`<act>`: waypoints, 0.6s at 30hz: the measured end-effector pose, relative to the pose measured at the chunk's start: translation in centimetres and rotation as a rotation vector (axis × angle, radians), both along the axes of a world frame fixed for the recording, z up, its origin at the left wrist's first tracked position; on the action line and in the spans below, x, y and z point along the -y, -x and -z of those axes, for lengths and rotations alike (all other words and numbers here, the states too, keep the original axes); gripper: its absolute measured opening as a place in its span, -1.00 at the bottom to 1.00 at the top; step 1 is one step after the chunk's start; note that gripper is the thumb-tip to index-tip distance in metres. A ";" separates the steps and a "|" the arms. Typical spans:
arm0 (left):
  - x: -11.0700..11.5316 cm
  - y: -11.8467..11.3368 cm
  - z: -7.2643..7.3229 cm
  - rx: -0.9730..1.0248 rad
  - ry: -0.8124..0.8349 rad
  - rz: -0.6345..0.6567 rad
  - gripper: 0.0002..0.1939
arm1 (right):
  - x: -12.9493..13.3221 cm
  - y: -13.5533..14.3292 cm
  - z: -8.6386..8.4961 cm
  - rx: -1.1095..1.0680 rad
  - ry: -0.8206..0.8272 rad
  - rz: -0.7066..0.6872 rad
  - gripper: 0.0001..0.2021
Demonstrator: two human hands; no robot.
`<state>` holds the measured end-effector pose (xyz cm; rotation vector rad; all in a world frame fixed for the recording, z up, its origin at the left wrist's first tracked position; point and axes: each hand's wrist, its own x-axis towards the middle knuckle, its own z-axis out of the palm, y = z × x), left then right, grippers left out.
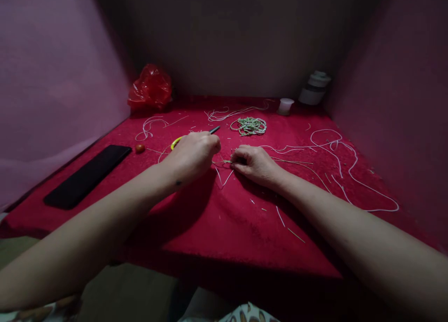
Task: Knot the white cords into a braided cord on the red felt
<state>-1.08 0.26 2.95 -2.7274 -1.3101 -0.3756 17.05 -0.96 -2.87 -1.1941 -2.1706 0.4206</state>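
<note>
My left hand [196, 150] is closed with its fingers curled down, and its fingertips are hidden. Thin cords run from beneath it to my right hand [255, 162], whose thumb and fingers pinch the tan and white cords [226, 162] close to the cloth. A small V of white cord [221, 185] droops between both hands. Partly covered behind my left hand lie scissors, with a yellow handle [175, 143] and a dark blade tip [214, 129]. Long loose cord ends [294, 162] trail rightward past my right hand.
The red cloth [210, 224] covers a table between pink side walls. On it are a black phone [89, 176], a red-brown bead [140, 148], a red plastic bag [150, 88], a green-white braided cord bundle [250, 126], a white spool [286, 106], a white jar [315, 87] and loose white cord [355, 161].
</note>
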 end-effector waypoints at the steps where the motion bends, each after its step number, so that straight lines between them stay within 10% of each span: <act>1: 0.0 -0.2 0.1 -0.063 -0.034 0.009 -0.79 | 0.0 0.0 0.0 -0.001 -0.003 0.000 -0.94; 18: -1.1 -1.1 1.1 -0.122 -0.119 -0.003 -0.77 | 0.3 0.0 -0.3 0.006 -0.032 -0.007 -0.91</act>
